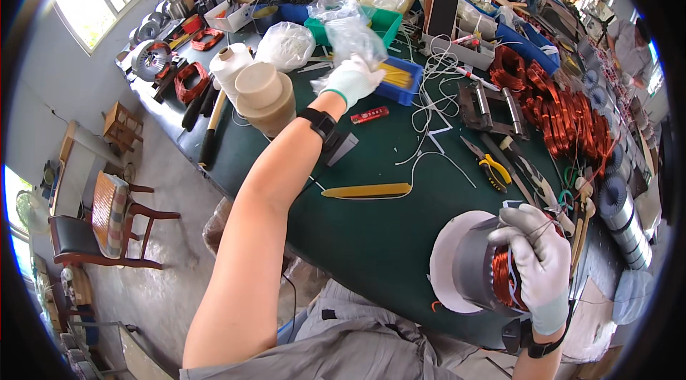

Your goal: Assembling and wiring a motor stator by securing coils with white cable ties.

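Note:
My left hand (351,80), in a white glove, reaches far over the dark green table (371,237) and pinches a clear plastic bag (354,38) above a blue tray (400,80) of yellow strips. My right hand (537,260), also gloved, grips a grey metal stator (477,266) with copper windings (504,276) at the near right edge of the table. A white paper disc (446,251) sits against the stator's left end.
A flat yellow stick (366,191), yellow-handled pliers (491,169) and loose white cord lie mid-table. Copper coils (564,112) pile at the right. Tape rolls (263,91) and bags stand behind. A wooden chair (107,226) is on the floor at left. Other people are at the far end.

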{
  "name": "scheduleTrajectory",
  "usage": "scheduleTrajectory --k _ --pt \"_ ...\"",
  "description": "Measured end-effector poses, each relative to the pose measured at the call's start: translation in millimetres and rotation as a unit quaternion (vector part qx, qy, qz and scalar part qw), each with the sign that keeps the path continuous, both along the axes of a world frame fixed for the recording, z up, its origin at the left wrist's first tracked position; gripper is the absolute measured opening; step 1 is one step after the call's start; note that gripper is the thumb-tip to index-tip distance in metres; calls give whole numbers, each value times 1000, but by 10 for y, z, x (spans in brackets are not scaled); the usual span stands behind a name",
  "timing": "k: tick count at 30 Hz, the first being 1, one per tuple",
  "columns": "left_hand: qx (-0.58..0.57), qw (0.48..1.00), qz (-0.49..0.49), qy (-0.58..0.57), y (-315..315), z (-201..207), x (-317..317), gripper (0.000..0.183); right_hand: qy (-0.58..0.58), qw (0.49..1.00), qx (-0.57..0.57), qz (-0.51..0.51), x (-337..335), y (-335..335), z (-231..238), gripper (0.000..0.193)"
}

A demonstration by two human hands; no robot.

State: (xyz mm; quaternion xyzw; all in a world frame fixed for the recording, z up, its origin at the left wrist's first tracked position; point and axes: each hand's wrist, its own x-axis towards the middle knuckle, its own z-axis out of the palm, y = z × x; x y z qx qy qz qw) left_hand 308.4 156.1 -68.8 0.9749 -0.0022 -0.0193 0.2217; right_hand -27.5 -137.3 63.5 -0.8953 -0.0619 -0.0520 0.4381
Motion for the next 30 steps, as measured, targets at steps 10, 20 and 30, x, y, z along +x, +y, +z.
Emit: scheduleTrajectory --k 10,20,30 --pt "135 926 328 -127 701 -175 334 51 -28 996 -60 57 41 1 90 26" --pt "258 952 -24 -160 550 -232 606 29 -32 995 -55 75 52 -14 102 23" --pt "190 974 81 -93 1074 -269 770 37 -78 992 -16 95 49 -4 104 16"
